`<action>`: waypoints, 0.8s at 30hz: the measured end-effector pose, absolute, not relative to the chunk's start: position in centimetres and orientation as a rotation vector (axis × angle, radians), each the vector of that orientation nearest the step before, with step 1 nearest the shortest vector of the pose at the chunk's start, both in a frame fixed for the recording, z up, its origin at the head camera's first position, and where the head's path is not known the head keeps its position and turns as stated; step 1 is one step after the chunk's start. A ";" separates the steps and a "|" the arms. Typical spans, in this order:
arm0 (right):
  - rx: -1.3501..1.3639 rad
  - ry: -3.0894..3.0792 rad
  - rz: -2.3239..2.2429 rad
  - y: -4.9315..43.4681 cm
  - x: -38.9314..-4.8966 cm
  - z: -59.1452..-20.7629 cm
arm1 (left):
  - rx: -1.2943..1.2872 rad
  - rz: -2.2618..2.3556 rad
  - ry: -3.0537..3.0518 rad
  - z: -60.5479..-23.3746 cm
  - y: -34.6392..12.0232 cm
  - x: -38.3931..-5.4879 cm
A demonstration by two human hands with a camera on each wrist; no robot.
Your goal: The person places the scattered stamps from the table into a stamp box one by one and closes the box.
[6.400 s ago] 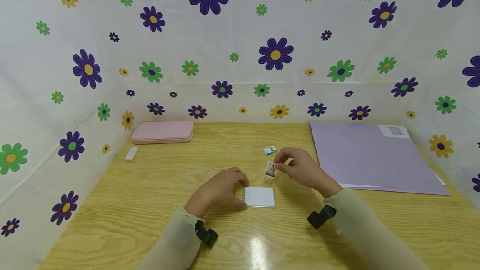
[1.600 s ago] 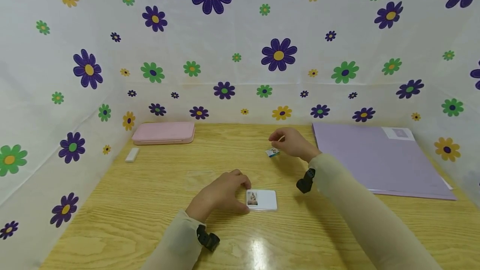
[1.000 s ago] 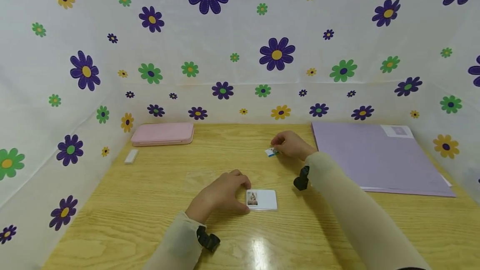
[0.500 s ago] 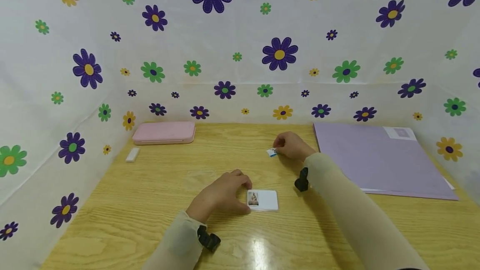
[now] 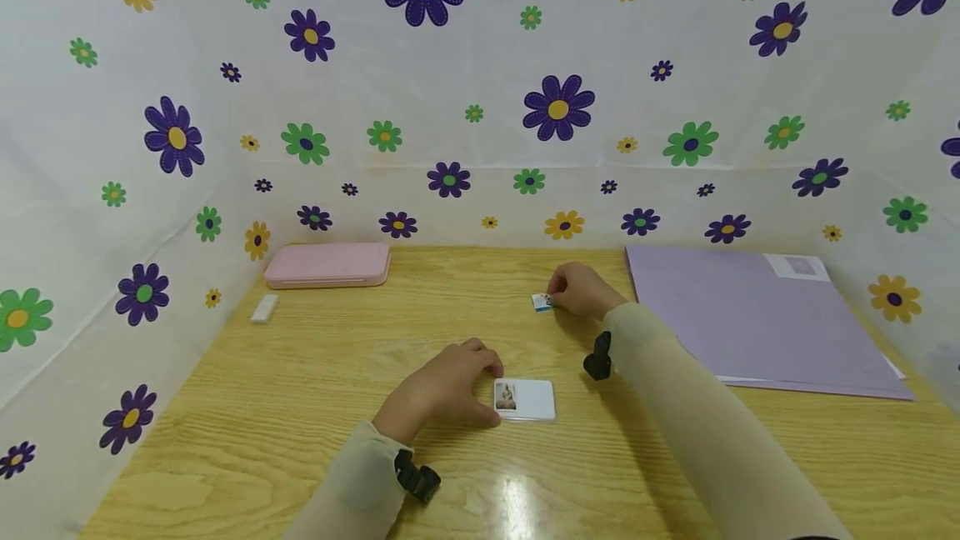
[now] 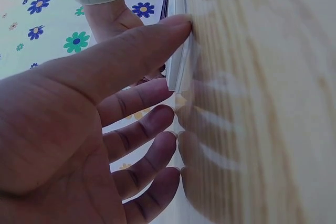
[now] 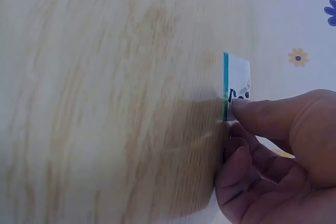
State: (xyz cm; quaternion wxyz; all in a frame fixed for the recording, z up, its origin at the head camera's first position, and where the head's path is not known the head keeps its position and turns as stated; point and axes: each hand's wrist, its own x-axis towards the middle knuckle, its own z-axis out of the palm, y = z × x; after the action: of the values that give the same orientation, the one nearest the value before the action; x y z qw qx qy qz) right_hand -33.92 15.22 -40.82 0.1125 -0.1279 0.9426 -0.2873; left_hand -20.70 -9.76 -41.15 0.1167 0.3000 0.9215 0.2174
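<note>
My left hand (image 5: 446, 390) holds the left side of a flat white rectangular card (image 5: 536, 398), thumb at the near corner and index finger at the far one. In the left wrist view, the thumb (image 6: 168, 32) touches the edge of the card (image 6: 180, 66). A small brown-toned picture (image 5: 506, 396) with a white border lies on the card's left half. Farther back, my right hand (image 5: 585, 292) pinches a small white picture piece (image 5: 541, 302) with a blue edge. The right wrist view shows dark figures on this picture piece (image 7: 239, 74), with the thumb over its lower part.
A pink case (image 5: 327, 265) and a small white block (image 5: 264, 308) lie at the back left of the wooden table (image 5: 300, 440). A large purple folder (image 5: 750, 323) lies at the right. Flower-patterned cloth (image 5: 480, 65) hangs behind.
The brown-toned picture, earlier in my right hand, now lies on the white card. My right hand has gone back to the blue-edged piece and taken hold of it. The left hand stays put.
</note>
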 end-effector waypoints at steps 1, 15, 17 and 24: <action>-0.369 2.769 -0.844 15.2 -33.9 -40.8 | 0.880 0.637 2.699 -41.1 -9.7 -20.7; -0.338 2.768 -0.895 15.6 -33.1 -40.9 | 0.850 0.634 2.685 -41.1 -9.8 -20.5; -0.333 2.775 -0.894 15.7 -33.1 -40.8 | 0.851 0.637 2.685 -41.1 -9.8 -20.5; -0.296 2.807 -0.923 16.4 -32.6 -40.6 | 0.863 0.638 2.690 -41.0 -9.8 -20.6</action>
State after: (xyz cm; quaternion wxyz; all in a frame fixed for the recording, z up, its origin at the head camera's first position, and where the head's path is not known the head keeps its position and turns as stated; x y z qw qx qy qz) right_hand -32.60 16.43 -40.65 0.0856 -0.0992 0.9417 -0.3097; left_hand -20.59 -9.77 -41.00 0.1227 0.2958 0.9218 0.2185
